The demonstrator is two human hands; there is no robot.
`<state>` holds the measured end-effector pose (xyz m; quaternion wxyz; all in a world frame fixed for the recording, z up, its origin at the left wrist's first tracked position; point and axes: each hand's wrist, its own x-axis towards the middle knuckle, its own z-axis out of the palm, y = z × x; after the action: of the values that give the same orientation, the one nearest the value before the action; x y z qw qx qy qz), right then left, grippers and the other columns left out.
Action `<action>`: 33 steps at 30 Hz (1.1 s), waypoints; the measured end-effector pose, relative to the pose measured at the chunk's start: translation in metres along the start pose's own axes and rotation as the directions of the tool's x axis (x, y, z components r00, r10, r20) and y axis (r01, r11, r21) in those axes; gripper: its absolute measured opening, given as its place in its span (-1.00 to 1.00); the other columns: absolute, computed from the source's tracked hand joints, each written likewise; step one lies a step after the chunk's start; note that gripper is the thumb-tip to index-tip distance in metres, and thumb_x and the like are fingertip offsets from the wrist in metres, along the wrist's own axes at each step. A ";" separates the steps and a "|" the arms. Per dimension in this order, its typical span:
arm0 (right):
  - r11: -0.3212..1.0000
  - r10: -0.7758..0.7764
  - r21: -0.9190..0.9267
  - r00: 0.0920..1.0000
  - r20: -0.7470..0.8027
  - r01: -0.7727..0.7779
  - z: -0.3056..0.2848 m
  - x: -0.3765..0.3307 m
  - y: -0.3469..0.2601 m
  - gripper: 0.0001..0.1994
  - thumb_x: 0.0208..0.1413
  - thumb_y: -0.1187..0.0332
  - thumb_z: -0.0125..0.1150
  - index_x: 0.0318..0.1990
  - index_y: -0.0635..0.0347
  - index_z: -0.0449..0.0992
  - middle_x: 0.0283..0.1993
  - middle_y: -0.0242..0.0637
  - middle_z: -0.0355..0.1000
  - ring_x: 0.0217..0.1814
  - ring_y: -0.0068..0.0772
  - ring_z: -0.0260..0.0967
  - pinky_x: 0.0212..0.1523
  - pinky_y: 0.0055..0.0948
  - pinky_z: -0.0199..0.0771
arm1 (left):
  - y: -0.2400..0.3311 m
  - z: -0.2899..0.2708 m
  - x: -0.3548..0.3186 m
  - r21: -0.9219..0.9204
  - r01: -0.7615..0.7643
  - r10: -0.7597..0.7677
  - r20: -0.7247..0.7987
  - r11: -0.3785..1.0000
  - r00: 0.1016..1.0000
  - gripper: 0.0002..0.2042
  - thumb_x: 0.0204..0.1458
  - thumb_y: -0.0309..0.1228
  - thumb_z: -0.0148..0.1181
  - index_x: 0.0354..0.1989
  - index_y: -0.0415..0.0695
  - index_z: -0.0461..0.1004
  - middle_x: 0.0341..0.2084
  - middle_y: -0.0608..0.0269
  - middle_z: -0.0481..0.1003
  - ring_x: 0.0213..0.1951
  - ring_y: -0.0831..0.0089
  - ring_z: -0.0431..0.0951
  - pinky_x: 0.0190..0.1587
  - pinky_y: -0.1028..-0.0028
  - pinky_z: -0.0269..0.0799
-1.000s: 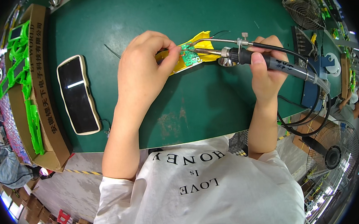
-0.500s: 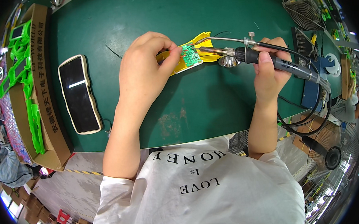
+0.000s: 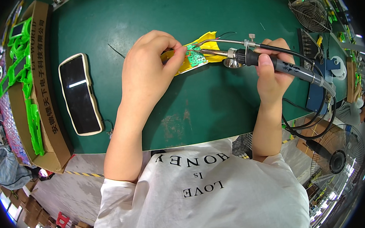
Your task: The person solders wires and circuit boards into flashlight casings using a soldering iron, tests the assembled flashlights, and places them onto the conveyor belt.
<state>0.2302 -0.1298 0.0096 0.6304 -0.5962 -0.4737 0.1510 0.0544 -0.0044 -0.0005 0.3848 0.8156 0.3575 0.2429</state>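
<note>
A small green circuit board (image 3: pixel 196 58) lies on a yellow wrapped piece (image 3: pixel 211 39) at the middle of the table. My left hand (image 3: pixel 148 70) bends over its left end, thumb and forefinger pinched on a thin wire at the board's edge; the fingers partly hide the wire. From the right, my right hand (image 3: pixel 274 73) grips a soldering iron (image 3: pixel 252 58) with a dark grey handle. Its tip reaches the upper part of the board, close to my left fingertips. A thin metal solder-feed tube (image 3: pixel 224 41) clamped to the iron curves down to the same spot.
A phone in a pale case (image 3: pixel 80 95) lies left, beside a cardboard box (image 3: pixel 47 93) of green plastic parts (image 3: pixel 33 123). A shiny metal cone (image 3: pixel 233 63) stands under the iron. Black cables (image 3: pixel 312 125) loop at the right edge, near a blue device (image 3: pixel 315 95) and a fan (image 3: pixel 338 161).
The soldering iron's tip and feed tube have shifted slightly left and up on the board, towards my left fingertips. My left hand keeps its pinch with little movement.
</note>
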 end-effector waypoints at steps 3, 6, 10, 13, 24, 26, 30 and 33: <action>0.999 0.032 0.017 0.999 -0.012 -0.032 0.001 0.000 -0.002 -0.94 -0.15 0.55 0.14 -0.48 0.36 0.42 -0.47 -0.36 0.27 -0.48 -0.60 0.18 -0.44 -0.64 0.19 | 0.000 0.000 0.000 -0.001 0.003 -0.003 0.005 1.000 1.000 -0.91 -0.14 -0.53 0.18 -0.48 -0.31 0.46 -0.46 0.23 0.46 -0.42 0.47 0.45 -0.30 0.55 0.37; 0.999 0.040 0.031 0.999 -0.025 -0.039 -0.002 0.000 0.000 -0.92 -0.14 0.52 0.15 -0.49 0.36 0.42 -0.47 -0.37 0.27 -0.48 -0.61 0.16 -0.45 -0.63 0.17 | 0.000 -0.001 0.000 0.008 -0.005 0.005 0.000 1.000 1.000 -0.91 -0.14 -0.53 0.18 -0.48 -0.31 0.46 -0.46 0.22 0.46 -0.42 0.47 0.45 -0.30 0.55 0.37; 0.999 0.009 0.050 0.996 -0.084 -0.005 -0.001 0.001 0.001 -0.89 -0.13 0.48 0.15 -0.48 0.36 0.42 -0.48 -0.38 0.26 -0.48 -0.61 0.15 -0.44 -0.63 0.16 | -0.001 0.001 0.000 0.002 0.004 -0.004 0.004 1.000 1.000 -0.91 -0.14 -0.53 0.18 -0.48 -0.31 0.46 -0.46 0.23 0.46 -0.42 0.47 0.45 -0.29 0.55 0.37; 0.998 0.015 0.060 0.994 -0.106 -0.008 -0.001 0.001 0.001 -0.88 -0.13 0.46 0.14 -0.48 0.36 0.41 -0.47 -0.38 0.26 -0.47 -0.62 0.15 -0.44 -0.63 0.16 | -0.003 0.003 -0.001 -0.013 -0.035 0.034 -0.043 0.999 0.998 -0.90 -0.14 -0.45 0.18 -0.55 -0.23 0.45 -0.51 0.26 0.44 -0.46 0.35 0.44 -0.41 0.44 0.37; 0.994 -0.015 0.106 0.997 -0.081 0.024 -0.009 0.001 -0.001 -0.90 -0.13 0.47 0.10 -0.48 0.34 0.43 -0.46 -0.39 0.26 -0.49 -0.66 0.12 -0.49 -0.67 0.09 | -0.016 -0.015 -0.005 0.416 -0.236 0.401 -0.372 0.878 0.837 -0.89 -0.16 -0.42 0.21 -0.58 -0.13 0.41 -0.54 0.30 0.43 -0.48 0.34 0.40 -0.44 0.41 0.28; 0.996 -0.008 0.084 0.993 -0.118 0.018 -0.009 0.001 0.001 -0.90 -0.13 0.46 0.10 -0.48 0.34 0.43 -0.46 -0.40 0.27 -0.50 -0.68 0.12 -0.50 -0.68 0.09 | -0.016 -0.024 -0.014 0.383 -0.011 0.212 -0.486 0.924 0.848 -0.88 -0.12 -0.40 0.19 -0.57 -0.15 0.41 -0.57 0.27 0.42 -0.53 0.36 0.39 -0.48 0.43 0.28; 0.996 0.017 0.092 0.981 -0.193 0.001 -0.003 0.004 -0.005 -0.90 -0.13 0.44 0.10 -0.49 0.32 0.42 -0.47 -0.42 0.26 -0.60 -0.71 0.10 -0.62 -0.70 0.07 | -0.001 -0.040 -0.033 0.393 0.411 -0.169 -0.522 0.822 0.836 -0.80 -0.03 -0.31 0.11 -0.46 -0.21 0.47 -0.55 0.20 0.45 -0.54 0.39 0.43 -0.49 0.44 0.31; 0.997 -0.013 0.077 0.973 -0.230 0.031 -0.003 0.006 -0.004 -0.90 -0.12 0.44 0.09 -0.49 0.32 0.41 -0.47 -0.42 0.27 -0.65 -0.72 0.08 -0.69 -0.69 0.06 | -0.002 -0.039 -0.041 0.268 0.402 -0.229 -0.503 0.876 0.834 -0.84 -0.02 -0.36 0.11 -0.39 -0.19 0.51 -0.49 0.16 0.50 -0.46 0.38 0.49 -0.43 0.45 0.35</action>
<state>0.2343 -0.1285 0.0160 0.7061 -0.5785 -0.3977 0.0931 0.0017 -0.0169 0.0155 0.1682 0.7204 0.6076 0.2891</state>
